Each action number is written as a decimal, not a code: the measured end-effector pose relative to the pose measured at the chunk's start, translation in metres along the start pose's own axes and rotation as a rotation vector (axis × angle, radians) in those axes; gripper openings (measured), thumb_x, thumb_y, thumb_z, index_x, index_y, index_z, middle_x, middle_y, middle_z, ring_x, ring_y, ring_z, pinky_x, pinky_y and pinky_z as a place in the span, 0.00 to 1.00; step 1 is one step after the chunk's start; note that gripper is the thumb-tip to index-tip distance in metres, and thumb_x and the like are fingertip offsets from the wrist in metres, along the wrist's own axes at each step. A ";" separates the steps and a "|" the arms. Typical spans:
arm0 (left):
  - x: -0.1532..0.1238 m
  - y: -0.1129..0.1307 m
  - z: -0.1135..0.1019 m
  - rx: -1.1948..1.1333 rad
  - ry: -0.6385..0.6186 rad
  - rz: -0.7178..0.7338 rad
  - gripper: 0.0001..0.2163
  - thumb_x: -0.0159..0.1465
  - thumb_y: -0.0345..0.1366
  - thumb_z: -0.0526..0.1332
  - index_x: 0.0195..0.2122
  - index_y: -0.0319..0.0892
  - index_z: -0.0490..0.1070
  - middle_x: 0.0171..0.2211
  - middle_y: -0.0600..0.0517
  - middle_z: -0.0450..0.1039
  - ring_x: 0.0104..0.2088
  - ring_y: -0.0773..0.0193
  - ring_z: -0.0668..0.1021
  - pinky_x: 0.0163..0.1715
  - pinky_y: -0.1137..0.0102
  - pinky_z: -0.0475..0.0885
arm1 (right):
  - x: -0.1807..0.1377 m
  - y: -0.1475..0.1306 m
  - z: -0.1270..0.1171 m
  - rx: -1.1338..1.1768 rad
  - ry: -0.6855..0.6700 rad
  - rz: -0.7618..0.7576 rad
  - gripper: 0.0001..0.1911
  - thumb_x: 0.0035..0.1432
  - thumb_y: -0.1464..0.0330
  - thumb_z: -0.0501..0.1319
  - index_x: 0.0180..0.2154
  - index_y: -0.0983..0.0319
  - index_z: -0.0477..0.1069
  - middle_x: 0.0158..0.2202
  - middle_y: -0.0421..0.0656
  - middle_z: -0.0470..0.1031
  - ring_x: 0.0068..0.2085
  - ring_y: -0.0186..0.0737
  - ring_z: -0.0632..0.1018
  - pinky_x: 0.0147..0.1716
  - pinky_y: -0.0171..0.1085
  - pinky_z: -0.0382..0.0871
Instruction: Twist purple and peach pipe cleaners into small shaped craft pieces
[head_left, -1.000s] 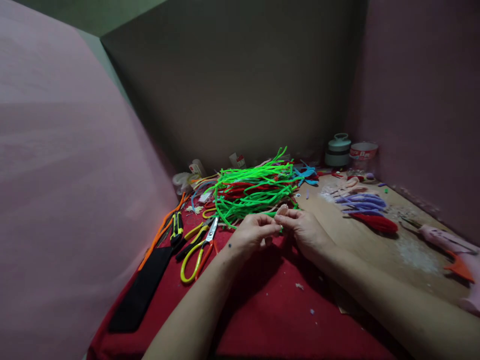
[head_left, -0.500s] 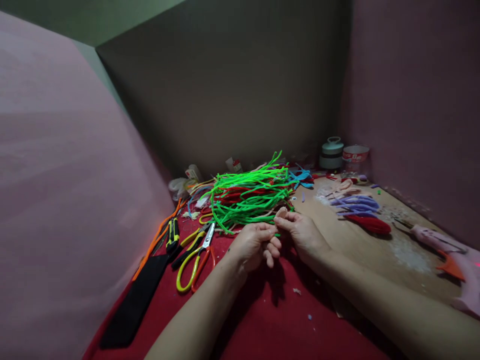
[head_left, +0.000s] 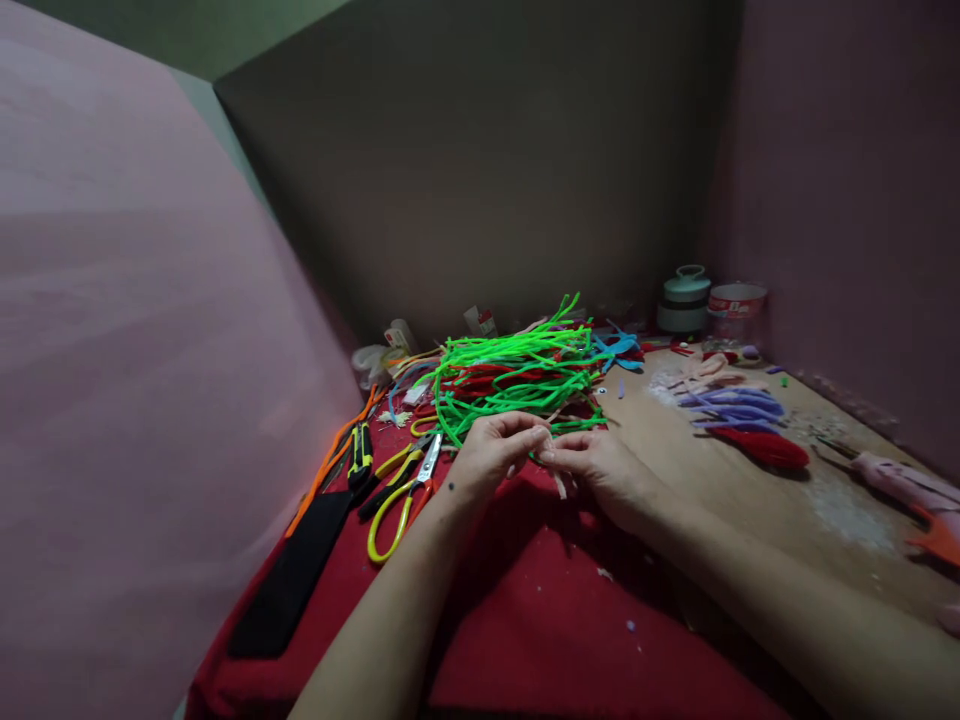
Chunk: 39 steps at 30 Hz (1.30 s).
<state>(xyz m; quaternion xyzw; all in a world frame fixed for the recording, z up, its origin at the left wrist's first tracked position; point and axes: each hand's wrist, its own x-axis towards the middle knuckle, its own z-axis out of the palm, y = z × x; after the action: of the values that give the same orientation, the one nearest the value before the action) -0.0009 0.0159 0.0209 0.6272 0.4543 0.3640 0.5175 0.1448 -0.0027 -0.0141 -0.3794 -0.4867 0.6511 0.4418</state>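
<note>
Fingertips of my left hand [head_left: 491, 455] and right hand [head_left: 600, 465] meet, both pinching a pale pink pipe cleaner [head_left: 559, 485] between them. I see green pipe cleaners [head_left: 517, 375] heaped just beyond, yellow-handled scissors [head_left: 401, 495] left of my left hand.

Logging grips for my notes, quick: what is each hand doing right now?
Left hand: closed, fingertips pinching a pale pink strand.
Right hand: closed, pinching the same strand from the other side.
</note>
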 end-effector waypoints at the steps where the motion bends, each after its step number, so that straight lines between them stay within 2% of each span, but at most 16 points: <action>1: 0.000 0.000 -0.001 0.015 -0.002 -0.005 0.13 0.52 0.39 0.62 0.33 0.34 0.71 0.20 0.54 0.65 0.15 0.77 0.60 0.14 0.78 0.53 | 0.000 -0.001 0.000 0.003 -0.007 0.010 0.17 0.42 0.59 0.64 0.15 0.64 0.66 0.11 0.37 0.63 0.15 0.28 0.59 0.18 0.33 0.46; 4: -0.001 -0.001 -0.002 0.028 -0.027 0.016 0.12 0.53 0.40 0.61 0.29 0.34 0.70 0.19 0.55 0.63 0.16 0.76 0.60 0.14 0.78 0.52 | 0.000 0.001 -0.001 0.022 -0.030 0.013 0.17 0.44 0.59 0.63 0.15 0.64 0.66 0.12 0.38 0.63 0.15 0.28 0.60 0.18 0.33 0.46; 8: -0.004 0.001 -0.002 -0.002 -0.091 0.020 0.13 0.55 0.42 0.60 0.34 0.36 0.70 0.21 0.55 0.64 0.16 0.77 0.60 0.14 0.78 0.52 | 0.002 0.005 -0.003 0.051 -0.067 0.011 0.16 0.44 0.60 0.64 0.16 0.64 0.67 0.12 0.37 0.63 0.16 0.28 0.60 0.18 0.33 0.47; 13: -0.005 0.004 -0.005 0.064 -0.131 -0.014 0.13 0.55 0.43 0.60 0.29 0.36 0.69 0.16 0.57 0.60 0.15 0.77 0.58 0.14 0.78 0.51 | 0.002 0.006 -0.003 0.071 -0.129 0.037 0.16 0.44 0.61 0.65 0.16 0.64 0.66 0.12 0.37 0.64 0.16 0.28 0.61 0.18 0.32 0.49; 18: -0.007 0.009 -0.003 0.138 -0.066 -0.028 0.12 0.54 0.43 0.60 0.26 0.36 0.68 0.14 0.58 0.58 0.14 0.76 0.58 0.14 0.78 0.51 | 0.000 0.001 -0.001 0.008 -0.132 -0.001 0.18 0.45 0.60 0.63 0.14 0.64 0.65 0.12 0.39 0.66 0.16 0.28 0.62 0.19 0.32 0.50; 22: -0.008 0.010 0.004 0.228 0.028 -0.019 0.09 0.53 0.39 0.59 0.23 0.37 0.68 0.13 0.59 0.59 0.14 0.75 0.59 0.15 0.77 0.52 | -0.001 0.000 0.001 -0.050 -0.066 0.020 0.16 0.44 0.63 0.63 0.13 0.63 0.64 0.11 0.38 0.65 0.14 0.27 0.60 0.17 0.32 0.48; 28: -0.009 0.008 0.012 0.495 0.155 0.179 0.07 0.53 0.34 0.58 0.21 0.39 0.70 0.21 0.54 0.70 0.24 0.70 0.69 0.26 0.76 0.62 | 0.000 0.002 0.002 -0.097 0.013 -0.011 0.12 0.40 0.71 0.61 0.11 0.63 0.63 0.10 0.36 0.63 0.14 0.27 0.60 0.17 0.32 0.49; 31: -0.008 0.007 0.010 0.428 0.148 0.140 0.07 0.53 0.35 0.59 0.20 0.38 0.70 0.21 0.53 0.70 0.23 0.71 0.68 0.25 0.76 0.61 | -0.001 0.000 0.002 -0.080 0.018 -0.005 0.12 0.40 0.71 0.61 0.11 0.63 0.63 0.10 0.37 0.63 0.14 0.27 0.60 0.17 0.32 0.49; 36: -0.004 0.005 -0.002 0.062 -0.034 -0.072 0.17 0.55 0.47 0.57 0.32 0.37 0.72 0.21 0.54 0.67 0.14 0.77 0.57 0.14 0.77 0.49 | -0.001 -0.002 0.001 -0.045 -0.028 0.005 0.15 0.42 0.67 0.62 0.11 0.63 0.64 0.10 0.38 0.65 0.15 0.28 0.61 0.18 0.33 0.50; 39: -0.003 0.003 -0.004 0.013 -0.076 -0.078 0.15 0.52 0.46 0.61 0.30 0.36 0.71 0.18 0.56 0.64 0.15 0.77 0.58 0.14 0.77 0.49 | 0.001 0.000 0.000 -0.056 -0.017 -0.012 0.15 0.44 0.66 0.62 0.11 0.63 0.64 0.10 0.38 0.64 0.15 0.29 0.61 0.18 0.33 0.50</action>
<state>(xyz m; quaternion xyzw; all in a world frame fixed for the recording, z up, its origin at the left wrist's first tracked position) -0.0052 0.0137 0.0247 0.6258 0.4607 0.3165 0.5439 0.1445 -0.0023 -0.0139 -0.3832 -0.5108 0.6377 0.4309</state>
